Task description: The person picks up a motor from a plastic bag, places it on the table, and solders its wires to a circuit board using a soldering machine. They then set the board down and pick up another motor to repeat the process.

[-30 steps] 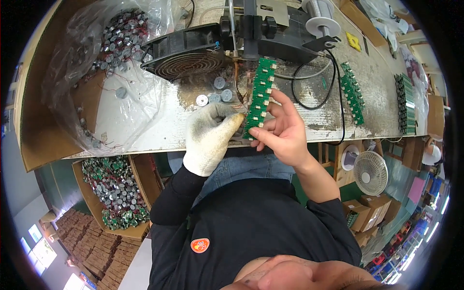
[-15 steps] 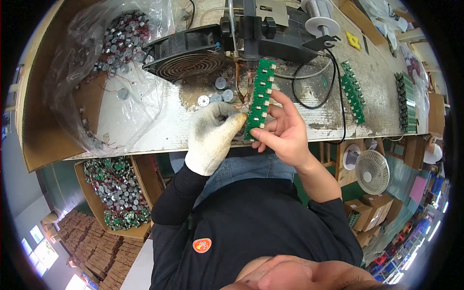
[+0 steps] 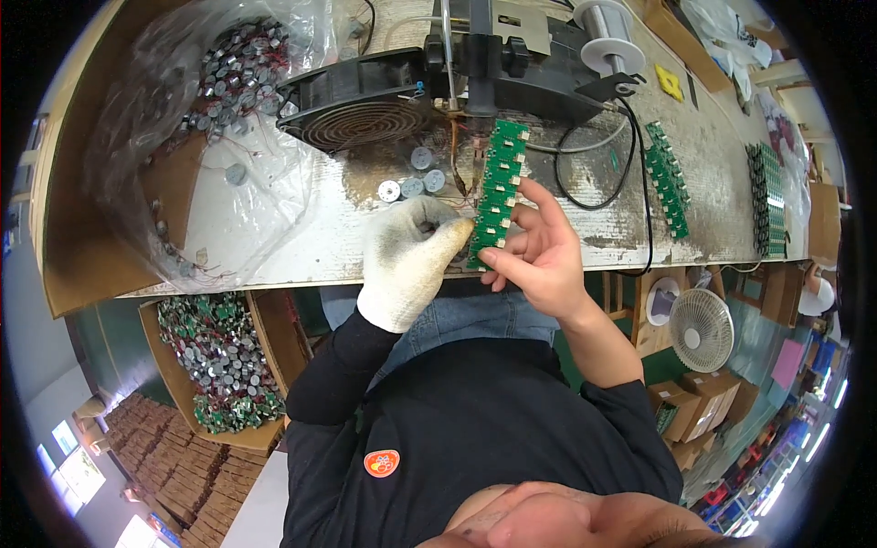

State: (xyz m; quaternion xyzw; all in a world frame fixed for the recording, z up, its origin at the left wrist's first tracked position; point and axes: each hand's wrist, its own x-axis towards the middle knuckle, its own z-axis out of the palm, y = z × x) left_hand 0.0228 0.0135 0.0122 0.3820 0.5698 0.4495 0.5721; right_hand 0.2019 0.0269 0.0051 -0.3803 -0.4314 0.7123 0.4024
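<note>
A long green circuit board strip [image 3: 499, 192] with a row of small white parts stands tilted over the table's front edge. My bare right hand [image 3: 539, 239] grips its lower right edge between thumb and fingers. My left hand [image 3: 411, 256], in a white glove, is closed in a pinch at the strip's left side; whatever its fingertips hold is hidden. Just left of the strip, a soldering tip [image 3: 459, 173] points down from a stand. Several small round silver motors [image 3: 413, 186] lie beyond my left hand.
A black fan [image 3: 361, 123] and a solder wire spool [image 3: 607, 36] stand at the back. To the left is a plastic-lined box with motors [image 3: 239, 68]. More board strips [image 3: 669, 178] lie to the right, past a black cable [image 3: 643, 192]. Below is a filled carton [image 3: 219, 361].
The circuit board strip has shifted slightly right and nearer to me, its top now a little farther from the soldering tip. My left hand has moved slightly right with it.
</note>
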